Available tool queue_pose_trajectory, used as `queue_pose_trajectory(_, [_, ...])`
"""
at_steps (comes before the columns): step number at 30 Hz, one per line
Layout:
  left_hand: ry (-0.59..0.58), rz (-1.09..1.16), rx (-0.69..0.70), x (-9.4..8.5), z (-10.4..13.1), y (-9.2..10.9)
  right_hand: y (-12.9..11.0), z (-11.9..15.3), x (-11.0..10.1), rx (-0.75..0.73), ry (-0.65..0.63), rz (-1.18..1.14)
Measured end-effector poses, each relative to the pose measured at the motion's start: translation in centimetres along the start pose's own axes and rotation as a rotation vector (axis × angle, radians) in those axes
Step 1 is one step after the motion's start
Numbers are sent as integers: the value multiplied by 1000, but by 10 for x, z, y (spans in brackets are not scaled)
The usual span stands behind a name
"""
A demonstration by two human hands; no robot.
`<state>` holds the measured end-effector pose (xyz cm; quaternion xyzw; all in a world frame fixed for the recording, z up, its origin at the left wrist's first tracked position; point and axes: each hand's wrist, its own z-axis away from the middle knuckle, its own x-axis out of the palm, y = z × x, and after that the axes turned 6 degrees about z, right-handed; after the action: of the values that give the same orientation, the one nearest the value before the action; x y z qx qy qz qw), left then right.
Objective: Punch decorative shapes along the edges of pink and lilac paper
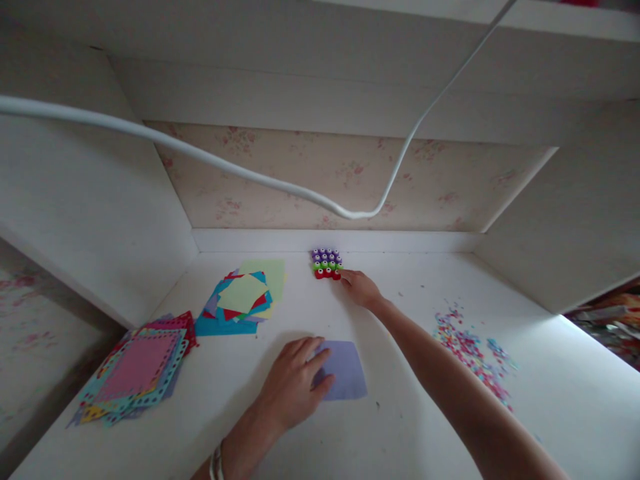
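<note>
My left hand [297, 380] lies with fingers spread over the left edge of a purple sheet of paper [345, 370], holding nothing. Farther back, my right hand [361, 288] is stretched out to a block of small craft punches [327, 257], set in rows of purple, green and red. Its fingers are drawn together at the right end of the front row, against a red craft punch [337, 274]. The fingertips are partly hidden there, and the punch still stands in its row.
Left of centre is a fanned pile of plain coloured paper [243, 295]. Nearer, a stack of sheets with punched borders [137, 367] lies at the left. Paper confetti [470, 350] is scattered at the right. A white cable [240, 170] hangs across the view; side panels and a shelf enclose the desk.
</note>
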<state>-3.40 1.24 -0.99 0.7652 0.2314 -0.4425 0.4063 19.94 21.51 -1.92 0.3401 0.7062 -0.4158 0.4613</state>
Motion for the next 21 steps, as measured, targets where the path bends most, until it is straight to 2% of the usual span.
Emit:
queue_pose_trajectory(2, [-73,28,-34,6,0,12,2,4,-2,-6,-12,13])
queue_pose_trajectory(5, [-122,46,-71,9,-1,16,4,11,-5,-2,-6,38])
queue_pose_trajectory(9, [-126,32,-136,9,-3,15,4,12,-7,-5,-2,55])
queue_pose_trajectory(16, [-137,77,-201,11,-3,11,-7,-7,-6,-28,-34,14])
queue_pose_trajectory(19, [-142,97,-232,11,-4,6,-11,0,-7,-16,-23,-31])
queue_pose_trajectory(21, [-145,114,-264,9,-5,3,-12,15,-9,-10,-19,-73])
